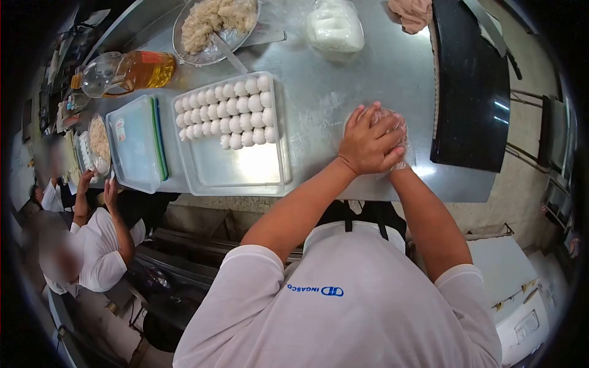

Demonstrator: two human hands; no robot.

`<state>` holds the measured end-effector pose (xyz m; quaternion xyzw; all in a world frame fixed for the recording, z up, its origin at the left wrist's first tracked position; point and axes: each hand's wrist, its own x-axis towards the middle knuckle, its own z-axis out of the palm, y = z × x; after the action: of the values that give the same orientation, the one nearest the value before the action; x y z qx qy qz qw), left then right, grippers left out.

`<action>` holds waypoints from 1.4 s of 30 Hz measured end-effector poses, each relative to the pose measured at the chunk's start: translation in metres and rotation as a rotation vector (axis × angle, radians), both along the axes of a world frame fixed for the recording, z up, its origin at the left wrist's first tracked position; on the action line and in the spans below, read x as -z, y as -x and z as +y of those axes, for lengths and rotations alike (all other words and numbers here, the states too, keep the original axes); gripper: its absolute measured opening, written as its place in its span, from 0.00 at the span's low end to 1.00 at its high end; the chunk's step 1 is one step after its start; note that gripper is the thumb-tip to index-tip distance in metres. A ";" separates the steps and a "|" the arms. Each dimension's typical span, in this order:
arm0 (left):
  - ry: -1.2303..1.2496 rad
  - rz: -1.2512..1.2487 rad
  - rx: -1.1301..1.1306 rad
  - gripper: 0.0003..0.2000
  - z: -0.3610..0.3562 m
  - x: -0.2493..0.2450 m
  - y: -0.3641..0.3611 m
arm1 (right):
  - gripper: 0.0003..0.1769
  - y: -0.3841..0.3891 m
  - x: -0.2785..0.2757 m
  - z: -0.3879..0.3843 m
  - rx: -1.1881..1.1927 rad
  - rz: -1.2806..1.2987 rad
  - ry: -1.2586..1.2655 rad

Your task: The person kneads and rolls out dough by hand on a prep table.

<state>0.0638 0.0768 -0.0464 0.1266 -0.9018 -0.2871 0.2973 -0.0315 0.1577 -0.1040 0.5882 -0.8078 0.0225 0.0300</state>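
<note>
My left hand [369, 142] lies on top of my right hand [400, 144], its fingers spread. Both press down near the right end of the steel table. Clear plastic film [410, 161] shows around and under my right hand, most of which is covered, so its fingers are hard to make out. Whatever lies beneath the film is hidden. Left of my hands, a clear plastic tray [236, 188] holds rows of white dough balls [230, 108]. Flour smears mark the steel near my left hand.
A bowl [179, 46] of pale filling with a flat-handled utensil stands at the back, beside an oil jug [132, 72]. A white mass in plastic [334, 27], a brown cloth [412, 13], a black board [469, 92] and stacked lids [132, 144] are around. A co-worker [101, 245] works at left.
</note>
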 end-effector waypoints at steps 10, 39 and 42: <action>-0.094 -0.096 -0.169 0.22 -0.023 0.005 0.046 | 0.27 0.050 0.019 -0.033 -0.095 -0.070 0.132; -0.067 -0.450 -0.196 0.28 -0.006 0.023 0.063 | 0.39 0.048 -0.032 0.003 0.064 -0.631 0.563; -0.197 -0.208 -0.214 0.29 -0.034 0.057 0.070 | 0.40 0.061 -0.021 -0.028 0.072 -0.483 0.594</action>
<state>-0.0059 0.0432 -0.1032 0.2792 -0.8766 -0.3260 0.2175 -0.0929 0.1297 -0.0835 0.5027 -0.7701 0.3927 0.0088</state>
